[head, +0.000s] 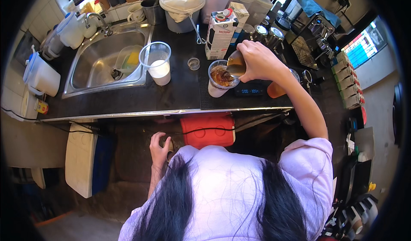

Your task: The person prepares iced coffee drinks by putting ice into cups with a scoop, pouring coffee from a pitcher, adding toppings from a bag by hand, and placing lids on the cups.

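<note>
My right hand (pixel 260 61) holds a small clear cup of brown liquid (pixel 237 64), tilted over a clear plastic cup (pixel 218 86). That cup has a pale lower part and brown liquid with ice on top. My left hand (pixel 159 148) hangs below the counter's front edge, fingers apart and empty. Another clear plastic cup (pixel 159 70) with white liquid stands beside the sink. Between the two cups lies a small round clear container (pixel 193 64). An opened milk carton (pixel 218 37) rises behind the cup with brown liquid, near a digital scale (pixel 249 90).
A steel sink (pixel 96 70) with a tap is set in the counter at left. A grey bucket with a cloth filter (pixel 182 6) stands behind. Right of my hand are an orange-bottomed container (pixel 276 89) and an espresso machine (pixel 316 41). A red cooler (pixel 208 130) sits below.
</note>
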Demonstrator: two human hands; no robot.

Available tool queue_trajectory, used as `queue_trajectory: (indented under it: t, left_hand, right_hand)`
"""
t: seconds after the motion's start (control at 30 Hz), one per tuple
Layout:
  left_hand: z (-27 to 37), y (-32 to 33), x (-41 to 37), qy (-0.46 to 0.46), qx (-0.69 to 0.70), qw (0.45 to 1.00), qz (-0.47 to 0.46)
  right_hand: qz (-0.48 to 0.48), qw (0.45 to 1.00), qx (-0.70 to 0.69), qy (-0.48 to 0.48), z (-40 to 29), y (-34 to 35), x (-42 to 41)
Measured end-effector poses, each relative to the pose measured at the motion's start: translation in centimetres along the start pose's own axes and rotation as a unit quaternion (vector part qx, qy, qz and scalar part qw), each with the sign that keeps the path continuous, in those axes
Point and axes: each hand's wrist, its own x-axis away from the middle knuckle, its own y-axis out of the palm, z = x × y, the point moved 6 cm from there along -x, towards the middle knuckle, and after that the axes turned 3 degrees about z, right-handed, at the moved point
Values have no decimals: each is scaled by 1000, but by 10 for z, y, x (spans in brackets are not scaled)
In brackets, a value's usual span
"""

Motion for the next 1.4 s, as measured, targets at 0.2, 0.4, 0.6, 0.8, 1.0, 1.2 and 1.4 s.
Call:
queue_trajectory:
  t: [0.2,0.4,0.6,0.8,1.0,1.2,1.4]
  left_hand:
    - [6,4,-10,41,-5,999,2]
    - [5,9,-19,48,4,999,-5]
    - [10,10,-32,46,11,999,-24]
    - [31,4,-50,83,38,996,0]
    - [78,-1,-78,159,105,982,18]
    - [139,25,-115,289,136,946,-49]
    - [195,64,-153,336,100,927,-133]
  right_hand:
    - [-6,1000,7,12,0,0,4]
    - [-13,1000,5,19,-3,0,1]
    - [5,999,32,19,-1,0,2]
    - [-2,998,2,66,4,-4,6]
    - [67,974,-172,135,26,-3,19]
    - [112,962,-201,145,30,0,33]
    - [140,964,-145,171,39,-6,40]
